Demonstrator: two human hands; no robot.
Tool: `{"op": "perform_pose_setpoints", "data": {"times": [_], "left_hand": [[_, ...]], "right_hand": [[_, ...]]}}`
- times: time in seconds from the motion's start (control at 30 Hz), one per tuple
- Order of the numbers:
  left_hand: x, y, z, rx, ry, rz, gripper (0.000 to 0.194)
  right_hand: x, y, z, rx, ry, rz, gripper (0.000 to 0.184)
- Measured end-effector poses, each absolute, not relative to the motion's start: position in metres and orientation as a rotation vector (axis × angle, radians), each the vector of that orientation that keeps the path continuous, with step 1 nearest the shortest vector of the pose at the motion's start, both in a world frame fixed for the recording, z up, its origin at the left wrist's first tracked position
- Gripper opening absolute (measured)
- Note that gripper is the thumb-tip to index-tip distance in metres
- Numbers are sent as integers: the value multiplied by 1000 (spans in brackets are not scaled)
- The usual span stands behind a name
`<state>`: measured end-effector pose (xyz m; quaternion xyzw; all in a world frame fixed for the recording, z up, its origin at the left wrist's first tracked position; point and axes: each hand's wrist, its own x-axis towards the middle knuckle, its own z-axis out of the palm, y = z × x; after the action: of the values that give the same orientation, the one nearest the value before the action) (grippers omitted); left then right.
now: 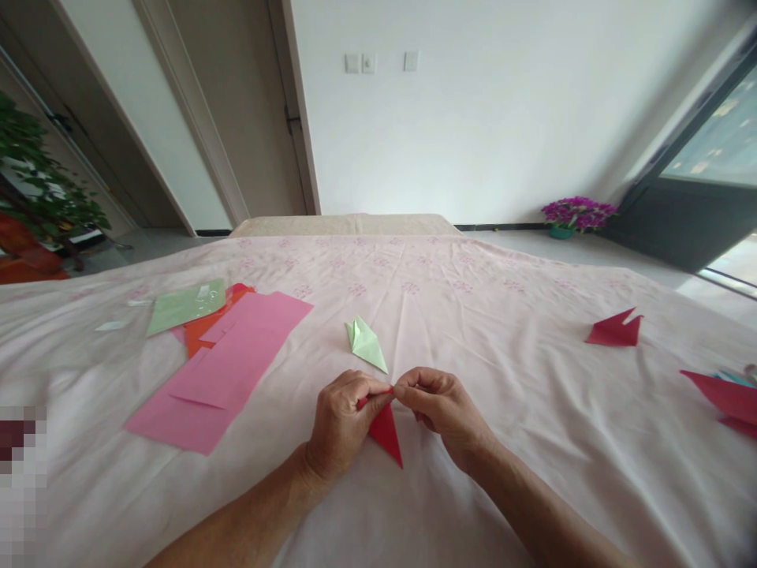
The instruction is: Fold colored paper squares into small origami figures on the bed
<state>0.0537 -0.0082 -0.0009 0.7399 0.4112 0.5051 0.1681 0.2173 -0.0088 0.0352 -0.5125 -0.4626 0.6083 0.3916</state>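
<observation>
Between my two hands is a folded piece of red paper (387,436), its long pointed end hanging down toward me. My left hand (348,410) pinches its upper part between thumb and forefinger. The fingertips of my right hand (434,402) are closed on a small tip of the same paper, right beside the left thumb. Much of the red paper is hidden behind my left fingers. Just beyond my hands, a folded light green paper figure (367,345) lies on the cloth, pointing toward them.
Pink paper sheets (236,367), an orange sheet (198,335) and a green paper pack (186,306) overlap at the left. A folded red paper figure (615,329) rests at the right, with more folded red paper (725,394) near the edge. Wrinkled pink cloth (502,489) covers the table.
</observation>
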Motion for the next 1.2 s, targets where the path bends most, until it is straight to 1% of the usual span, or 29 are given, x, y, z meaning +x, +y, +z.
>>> {"op": "perform_pose_setpoints", "data": {"times": [0.27,0.5,0.7,0.87,1.03,1.2], "left_hand": [[54,-8,-2,2132,1149,1478,6],[54,-8,-2,2098,1179,1479,8],[57,-10,0,2044,1185,1445,10],[56,-9,-1,2042,1185,1432,9],[56,-8,-2,2062,1199,1421,11],[55,-7,-1,2073,1248,1388,14]], "right_hand": [[219,-6,32,-1282,-1129,1622,27],[219,-6,33,-1271,-1112,1659,23],[217,-4,31,-1258,-1087,1691,14],[215,-4,30,-1274,-1084,1650,13],[211,-6,28,-1221,-1063,1608,15],[210,-7,26,-1155,-1033,1655,20]]}}
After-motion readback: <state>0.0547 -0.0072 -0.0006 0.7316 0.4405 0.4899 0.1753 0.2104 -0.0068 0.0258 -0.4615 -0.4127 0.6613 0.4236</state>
